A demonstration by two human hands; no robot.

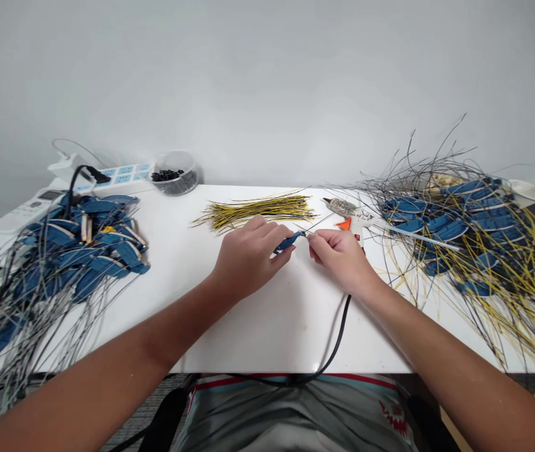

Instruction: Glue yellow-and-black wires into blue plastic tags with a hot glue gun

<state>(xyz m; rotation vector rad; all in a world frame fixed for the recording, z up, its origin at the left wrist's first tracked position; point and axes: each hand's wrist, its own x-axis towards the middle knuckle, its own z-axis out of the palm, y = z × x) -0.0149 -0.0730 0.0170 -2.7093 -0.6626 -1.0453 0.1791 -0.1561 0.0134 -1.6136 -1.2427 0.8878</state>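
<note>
the left hand [248, 257] is shut tight on one blue plastic part [289, 242]. the right hand [340, 257] pinches one thin wire [318, 233]. one glue gun [356, 218] lies close by.

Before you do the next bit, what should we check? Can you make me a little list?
1. Blue plastic piece held in left hand: ok.
2. Thin wire pinched in right hand: ok.
3. Wire end seated inside the piece: cannot tell, too small to see.
4. Hot glue gun lying close to the right hand: ok.
5. Hot glue gun switched on: cannot tell.
6. Bundle of yellow-and-black wires lying just beyond the hands: ok.
</note>
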